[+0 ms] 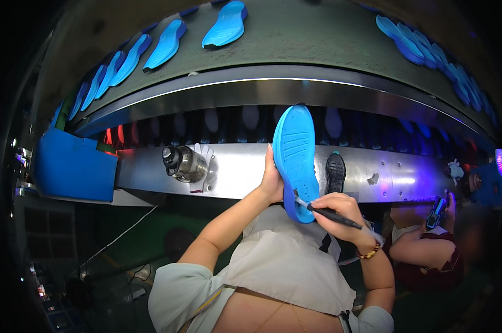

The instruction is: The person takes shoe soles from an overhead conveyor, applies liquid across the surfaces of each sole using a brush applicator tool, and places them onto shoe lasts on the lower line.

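Observation:
A bright blue shoe sole [295,139] stands lengthwise before me, its toe end far and its heel end near, with ridges and small holes on the face toward me. My left hand [271,180] is closed on its left edge, partly hidden behind it. In my right hand [342,210] is a brush [335,217] with a dark handle, gripped like a pen. The brush's tip meets the heel part of the sole, or is very close to it, beside a small dark spot. Just right of the sole, a black sole [335,172] lies on the metal ledge [234,172].
Beyond the ledge runs a green conveyor belt [306,39] carrying several blue soles [226,25]. A dark-capped bottle [187,165] and a pale glove [205,154] sit on the ledge, left of me. A blue box [76,164] stands far left. A co-worker's arm [423,247] is at right.

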